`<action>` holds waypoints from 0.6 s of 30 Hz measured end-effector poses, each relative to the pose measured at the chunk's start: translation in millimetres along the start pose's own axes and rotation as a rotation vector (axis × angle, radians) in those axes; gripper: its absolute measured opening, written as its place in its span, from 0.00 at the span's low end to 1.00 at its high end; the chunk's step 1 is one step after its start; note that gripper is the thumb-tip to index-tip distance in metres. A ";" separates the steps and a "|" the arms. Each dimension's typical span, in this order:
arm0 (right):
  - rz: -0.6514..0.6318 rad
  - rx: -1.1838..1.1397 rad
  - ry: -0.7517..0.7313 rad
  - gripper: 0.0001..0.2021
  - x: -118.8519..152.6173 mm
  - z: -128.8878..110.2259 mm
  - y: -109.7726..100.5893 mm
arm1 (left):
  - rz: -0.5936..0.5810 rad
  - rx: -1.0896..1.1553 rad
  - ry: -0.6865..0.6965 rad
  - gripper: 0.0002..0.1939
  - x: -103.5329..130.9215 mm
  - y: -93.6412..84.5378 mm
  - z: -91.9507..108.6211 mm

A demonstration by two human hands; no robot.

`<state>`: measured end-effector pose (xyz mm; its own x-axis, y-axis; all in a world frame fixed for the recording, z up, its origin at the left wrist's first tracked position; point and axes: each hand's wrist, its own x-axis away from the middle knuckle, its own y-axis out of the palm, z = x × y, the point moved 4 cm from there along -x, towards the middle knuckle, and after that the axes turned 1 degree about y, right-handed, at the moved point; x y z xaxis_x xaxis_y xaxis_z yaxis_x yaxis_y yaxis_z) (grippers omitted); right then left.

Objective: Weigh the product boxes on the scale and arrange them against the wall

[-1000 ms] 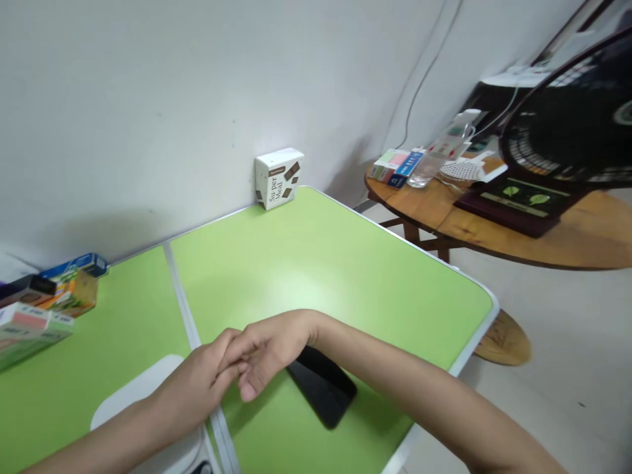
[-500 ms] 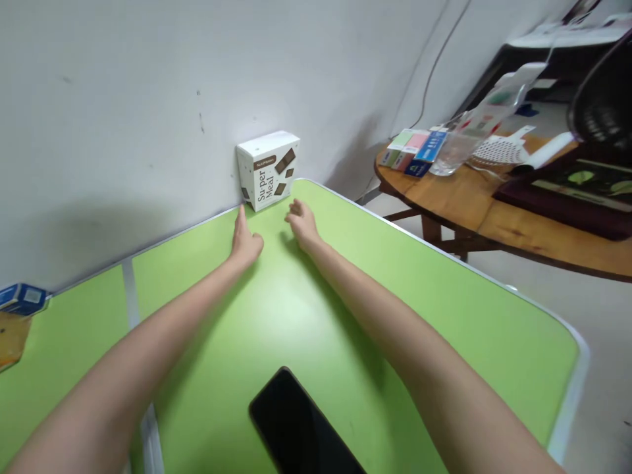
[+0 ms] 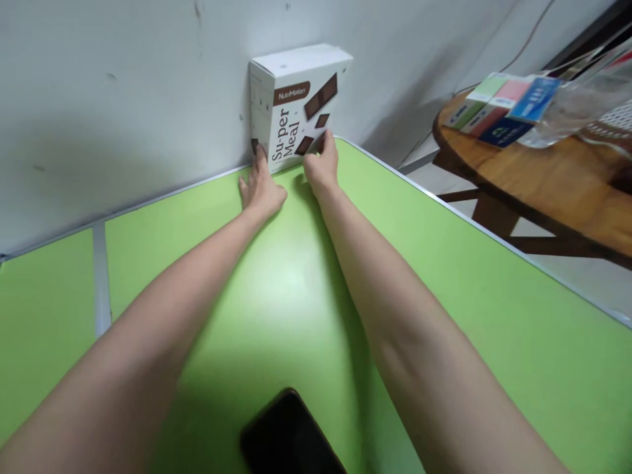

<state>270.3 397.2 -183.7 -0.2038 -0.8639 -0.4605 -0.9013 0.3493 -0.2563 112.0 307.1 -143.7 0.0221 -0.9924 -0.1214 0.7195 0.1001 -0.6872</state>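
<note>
A white carton (image 3: 306, 99) with "Su-per Meal" lettering and brown chocolate pictures stands upright on the green table (image 3: 276, 283), close to the wall. At its lower left corner, the fingertips of my left hand (image 3: 261, 187) touch the side, fingers stretched out and thumb apart from the carton. My right hand (image 3: 323, 168) is bent around the lower right edge, the fingers at the side and the thumb near the front face. Part of the right fingers is hidden from me.
A black phone (image 3: 291, 434) lies on the table near me. To the right, a wooden table (image 3: 553, 178) carries several small coloured boxes (image 3: 503, 108) and a clear plastic container (image 3: 573, 108). A grey seam strip (image 3: 101, 276) crosses the green table on the left.
Both hands have moved forward to the carton, the left to its left side and the right to its lower right edge. My view has come closer to the carton, which still stands by the wall.
</note>
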 end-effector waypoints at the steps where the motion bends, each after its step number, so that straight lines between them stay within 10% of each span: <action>1: 0.009 -0.014 0.028 0.27 2.5 -3.7 -1.3 | -0.008 -0.012 0.002 0.48 2.2 -1.5 0.5; 10: -0.037 -0.262 0.392 0.31 90.1 -89.7 -13.3 | -0.077 0.156 -0.050 0.50 63.2 -45.3 -17.0; 18: -0.262 -0.229 0.499 0.25 204.3 -184.7 -23.6 | -0.167 0.397 -0.193 0.48 203.0 -125.5 -38.5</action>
<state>179.3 145.5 -114.8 -0.0689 -0.9957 0.0616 -0.9938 0.0630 -0.0919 -0.5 95.9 -109.7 -0.0146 -0.9915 0.1290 0.9330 -0.0599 -0.3548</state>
